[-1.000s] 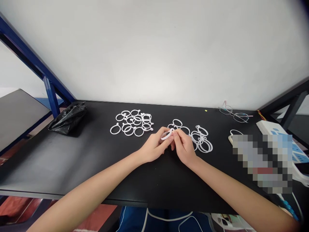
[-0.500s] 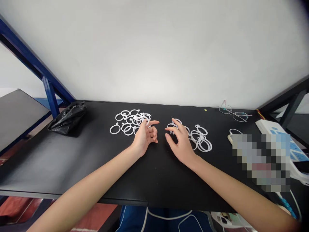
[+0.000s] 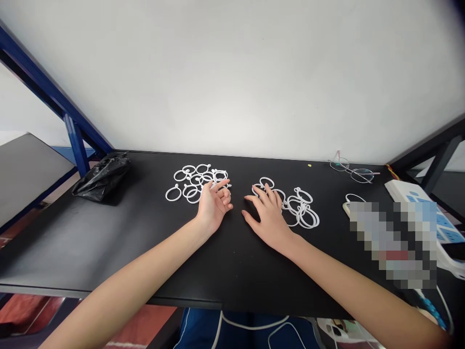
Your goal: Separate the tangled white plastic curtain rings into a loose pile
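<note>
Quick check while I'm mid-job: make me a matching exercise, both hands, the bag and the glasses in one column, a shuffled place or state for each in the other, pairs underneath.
Things:
1. Left hand
2. Right hand
3. Bag
4. Glasses

Places and states:
A. Back showing, fingers spread, at the right-hand group of rings
B. Crumpled and black, toward the left end of the table
C. Palm showing, in front of part of the left-hand group of rings
D. Near the wall, toward the table's right end

Pairs: 1-C, 2-A, 3-B, 4-D
</note>
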Action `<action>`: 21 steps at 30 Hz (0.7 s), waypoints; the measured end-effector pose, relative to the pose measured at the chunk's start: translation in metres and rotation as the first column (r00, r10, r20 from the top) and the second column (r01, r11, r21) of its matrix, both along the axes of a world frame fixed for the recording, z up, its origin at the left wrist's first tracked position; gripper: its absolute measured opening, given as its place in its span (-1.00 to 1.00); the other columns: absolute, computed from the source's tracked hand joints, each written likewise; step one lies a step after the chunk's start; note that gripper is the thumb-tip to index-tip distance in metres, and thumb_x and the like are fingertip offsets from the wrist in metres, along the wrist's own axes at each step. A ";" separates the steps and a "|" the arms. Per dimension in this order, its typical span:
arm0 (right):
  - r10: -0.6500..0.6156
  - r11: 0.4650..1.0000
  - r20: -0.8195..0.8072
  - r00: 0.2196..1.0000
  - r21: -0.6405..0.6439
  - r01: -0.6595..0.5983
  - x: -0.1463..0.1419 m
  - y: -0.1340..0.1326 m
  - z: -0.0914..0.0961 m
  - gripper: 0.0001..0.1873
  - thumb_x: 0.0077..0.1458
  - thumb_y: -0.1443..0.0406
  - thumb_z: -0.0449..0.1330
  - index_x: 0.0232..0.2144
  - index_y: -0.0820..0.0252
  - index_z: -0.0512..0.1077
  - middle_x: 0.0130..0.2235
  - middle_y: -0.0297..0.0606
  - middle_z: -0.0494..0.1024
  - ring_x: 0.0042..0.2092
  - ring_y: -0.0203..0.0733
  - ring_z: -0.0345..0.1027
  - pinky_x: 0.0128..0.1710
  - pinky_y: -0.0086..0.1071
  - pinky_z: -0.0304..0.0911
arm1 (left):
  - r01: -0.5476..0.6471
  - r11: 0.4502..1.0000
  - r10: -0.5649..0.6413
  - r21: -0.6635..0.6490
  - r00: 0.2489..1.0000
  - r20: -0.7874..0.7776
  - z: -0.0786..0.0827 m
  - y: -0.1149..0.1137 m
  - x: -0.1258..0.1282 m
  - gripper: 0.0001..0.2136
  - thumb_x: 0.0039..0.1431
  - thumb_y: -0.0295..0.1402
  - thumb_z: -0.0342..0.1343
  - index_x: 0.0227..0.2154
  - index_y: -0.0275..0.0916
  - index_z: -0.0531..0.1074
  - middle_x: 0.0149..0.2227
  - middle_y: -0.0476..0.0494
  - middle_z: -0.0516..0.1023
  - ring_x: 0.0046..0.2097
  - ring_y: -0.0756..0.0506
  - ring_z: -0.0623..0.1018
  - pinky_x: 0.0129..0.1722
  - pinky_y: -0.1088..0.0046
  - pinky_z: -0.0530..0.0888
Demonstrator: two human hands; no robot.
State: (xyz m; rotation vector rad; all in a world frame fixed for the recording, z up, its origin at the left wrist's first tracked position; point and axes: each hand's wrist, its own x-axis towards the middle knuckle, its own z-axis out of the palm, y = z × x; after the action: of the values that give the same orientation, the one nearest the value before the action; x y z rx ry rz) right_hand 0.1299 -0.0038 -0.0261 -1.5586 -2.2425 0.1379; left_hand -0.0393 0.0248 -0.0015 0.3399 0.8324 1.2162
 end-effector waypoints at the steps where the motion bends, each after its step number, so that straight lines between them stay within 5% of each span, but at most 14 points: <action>1: -0.003 1.000 0.005 1.000 0.003 0.003 0.000 0.000 0.000 -0.67 0.21 0.18 0.11 -0.02 0.18 0.42 0.24 -0.05 0.29 0.36 0.31 -0.15 0.26 0.24 -0.14 | -0.003 1.000 0.003 -0.003 1.000 0.007 0.000 0.000 0.000 -0.64 0.32 -0.25 -0.23 -0.16 -0.36 0.41 -0.60 0.05 0.24 -0.63 0.06 0.20 -0.62 0.55 0.27; 13: 0.022 1.000 0.010 1.000 0.015 -0.022 0.000 0.000 -0.002 -0.69 0.22 0.18 0.09 -0.04 0.16 0.41 0.22 -0.03 0.32 0.32 0.25 -0.03 0.24 0.26 -0.12 | 0.089 0.993 -0.091 0.072 0.996 0.013 0.002 -0.006 0.002 -0.45 0.18 0.11 -0.06 -0.30 -0.37 0.47 -0.61 0.08 0.19 -0.62 0.08 0.21 -0.62 0.55 0.27; 21: 0.063 0.997 -0.011 0.998 0.038 -0.062 0.001 0.001 -0.001 -0.71 0.21 0.20 0.11 -0.06 0.19 0.43 0.18 -0.04 0.37 0.25 0.18 0.09 0.18 0.11 0.07 | 0.182 0.981 -0.181 0.068 0.983 -0.025 0.003 -0.006 0.004 -0.54 0.22 0.03 -0.04 -0.36 -0.34 0.47 -0.62 0.08 0.16 -0.61 0.08 0.20 -0.63 0.57 0.29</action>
State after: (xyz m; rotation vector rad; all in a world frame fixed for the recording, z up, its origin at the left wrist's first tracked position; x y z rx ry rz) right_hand 0.1308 -0.0024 -0.0276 -1.4652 -2.2725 0.1213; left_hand -0.0352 0.0189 0.0018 0.4750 0.7586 1.0743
